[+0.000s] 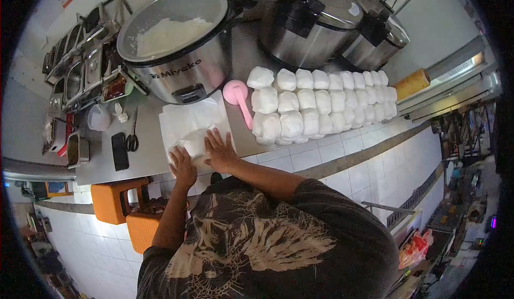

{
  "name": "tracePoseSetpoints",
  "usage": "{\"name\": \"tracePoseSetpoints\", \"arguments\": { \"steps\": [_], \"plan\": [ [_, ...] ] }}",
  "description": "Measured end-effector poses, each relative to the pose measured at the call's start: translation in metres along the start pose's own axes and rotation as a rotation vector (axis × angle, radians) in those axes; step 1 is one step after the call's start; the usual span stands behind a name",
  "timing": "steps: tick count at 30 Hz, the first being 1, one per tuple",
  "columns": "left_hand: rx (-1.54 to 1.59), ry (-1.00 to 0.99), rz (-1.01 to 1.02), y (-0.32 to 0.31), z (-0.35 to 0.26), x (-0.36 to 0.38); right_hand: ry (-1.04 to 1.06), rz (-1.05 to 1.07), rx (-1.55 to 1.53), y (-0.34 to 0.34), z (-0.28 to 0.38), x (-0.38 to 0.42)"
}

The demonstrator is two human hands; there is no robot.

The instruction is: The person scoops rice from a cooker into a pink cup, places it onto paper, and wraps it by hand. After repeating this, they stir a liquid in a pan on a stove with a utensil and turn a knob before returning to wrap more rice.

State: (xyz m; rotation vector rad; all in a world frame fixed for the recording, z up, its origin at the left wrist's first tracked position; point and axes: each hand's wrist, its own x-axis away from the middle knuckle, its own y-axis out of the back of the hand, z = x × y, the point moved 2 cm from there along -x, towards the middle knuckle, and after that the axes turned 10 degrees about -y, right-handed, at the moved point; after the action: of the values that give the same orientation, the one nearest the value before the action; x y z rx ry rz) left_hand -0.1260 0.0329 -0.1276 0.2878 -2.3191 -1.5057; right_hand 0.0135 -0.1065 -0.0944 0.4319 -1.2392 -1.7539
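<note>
The left hand (183,165) and right hand (220,151), fingers loosely spread, not clenched, lay on a rounded white paper parcel (194,142) at the grey metal table (150,151)'s near edge; heavy pressing could have split it.

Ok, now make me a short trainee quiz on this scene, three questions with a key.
1. Multiple choice: what lies between the white paper and the rows of white packets? (a) a phone (b) a pink scoop (c) scissors
2. True or false: the right hand is holding scissors.
3. Fill in: the open cooker is marked ____.

Key:
1. b
2. False; it rests on the white bundle.
3. Miyako
</note>
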Motion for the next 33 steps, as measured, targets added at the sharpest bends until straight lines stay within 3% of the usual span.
{"name": "tracePoseSetpoints", "arguments": {
  "steps": [2,3,5,6,7,10,11,12,13,14,16,17,20,22,25,29,33],
  "plan": [
    [-0.032,0.051,0.122,0.021,-0.015,-0.001,0.058,0.102,0.076,0.013,0.006,0.0],
    [-0.035,-0.09,-0.045,-0.004,0.013,-0.007,0.105,0.156,0.136,0.026,0.006,-0.003],
    [-0.082,-0.066,0.106,0.038,-0.001,-0.01,0.168,0.326,0.213,0.067,0.009,-0.01],
    [-0.104,-0.054,0.18,0.071,-0.015,-0.014,0.151,0.262,0.201,0.057,0.002,-0.029],
    [-0.211,-0.068,0.092,0.097,-0.034,-0.019,0.138,0.201,0.193,0.033,-0.009,-0.053],
    [0.264,-0.186,-0.022,0.067,0.019,-0.062,0.098,0.17,0.077,0.043,-0.012,-0.087],
    [0.177,-0.162,-0.103,0.072,0.016,-0.062,0.09,0.185,0.025,0.051,-0.009,-0.092],
    [0.085,-0.13,-0.186,0.077,0.005,-0.062,0.086,-0.02,-0.029,0.034,-0.016,-0.097],
    [0.126,-0.006,-0.103,0.082,-0.001,-0.066,0.085,-0.22,-0.094,0.015,-0.023,-0.102],
    [0.174,0.122,-0.021,0.087,-0.002,-0.066,0.059,-0.132,-0.078,0.016,-0.024,-0.103],
    [0.054,-0.09,-0.146,0.063,0.017,-0.066,0.024,-0.006,-0.051,0.029,-0.02,-0.095],
    [-0.005,-0.067,-0.175,0.065,0.01,-0.06,0.009,0.028,-0.041,0.044,-0.011,-0.085],
    [-0.125,-0.145,-0.355,0.063,-0.01,-0.044,0.185,-0.136,0.109,0.05,-0.001,-0.065],
    [-0.245,-0.218,-0.364,0.051,-0.009,-0.034,0.277,-0.195,0.114,0.041,-0.005,-0.056],
    [-0.145,-0.346,-0.46,0.039,0.001,-0.023,0.339,-0.214,0.002,0.024,-0.022,-0.05],
    [-0.09,-0.543,-0.397,0.06,0.009,0.002,0.444,-0.342,-0.206,0.038,-0.023,-0.022],
    [-0.122,-0.553,-0.269,0.057,0.018,-0.002,0.458,-0.15,-0.098,0.035,-0.032,-0.028]
  ]
}}
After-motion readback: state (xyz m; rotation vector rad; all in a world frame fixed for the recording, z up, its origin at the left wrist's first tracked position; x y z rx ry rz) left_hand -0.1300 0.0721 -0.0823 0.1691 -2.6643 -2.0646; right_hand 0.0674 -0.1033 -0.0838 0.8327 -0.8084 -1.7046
